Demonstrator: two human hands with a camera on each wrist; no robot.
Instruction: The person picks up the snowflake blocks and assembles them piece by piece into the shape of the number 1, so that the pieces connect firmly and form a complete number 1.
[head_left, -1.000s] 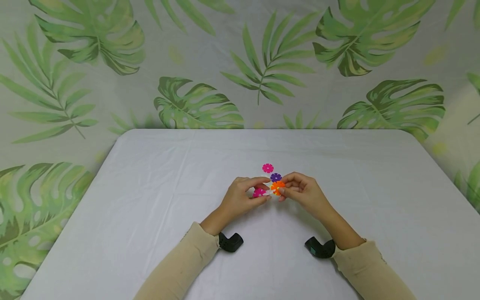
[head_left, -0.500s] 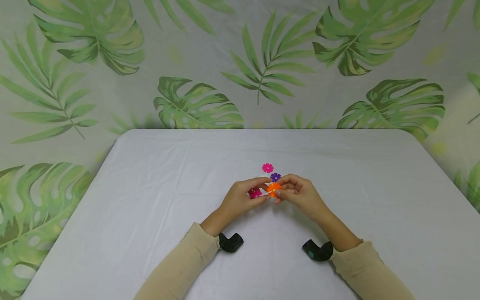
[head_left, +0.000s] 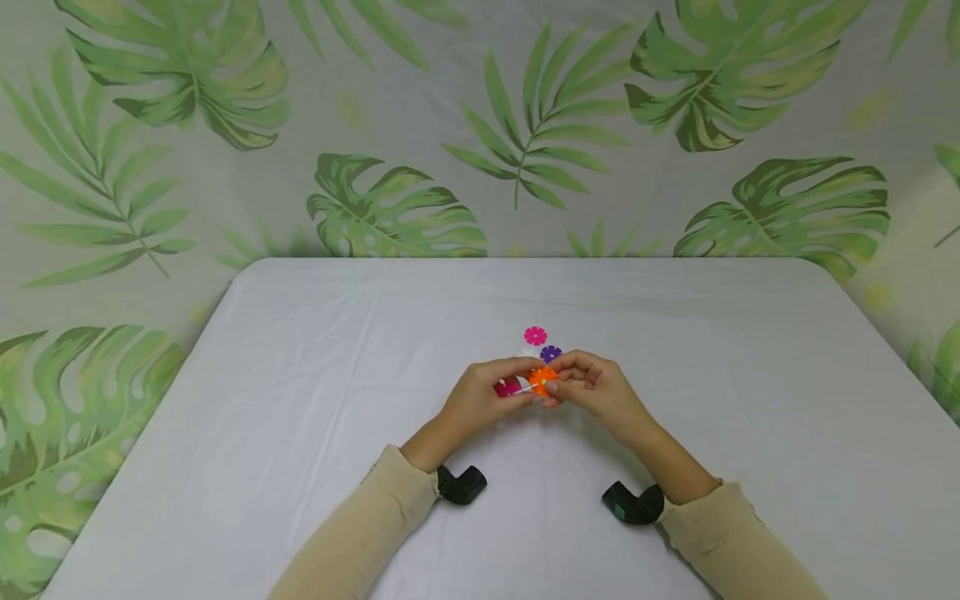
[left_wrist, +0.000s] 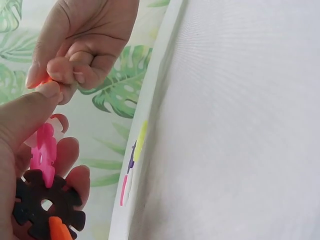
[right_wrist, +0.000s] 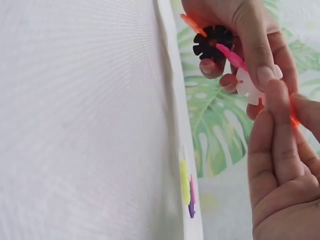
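Left grip point(head_left: 477, 390) is clasping a multicoloured notched-disc plastic chain point(left_wrist: 36, 189). Right grip point(head_left: 597, 382) is pinching an orange notched plastic disc point(head_left: 541, 376).

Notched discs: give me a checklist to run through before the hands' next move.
1. Right hand pinches the orange disc between the hands: ok.
2. Left hand holds the white disc: ok.
3. Pink disc meets the black disc at its rim: ok.
4. Orange disc fully seated in the white disc: cannot tell, fingers cover the joint.
5. Every disc joined: not ok, the purple disc and another pink one lie on the table.
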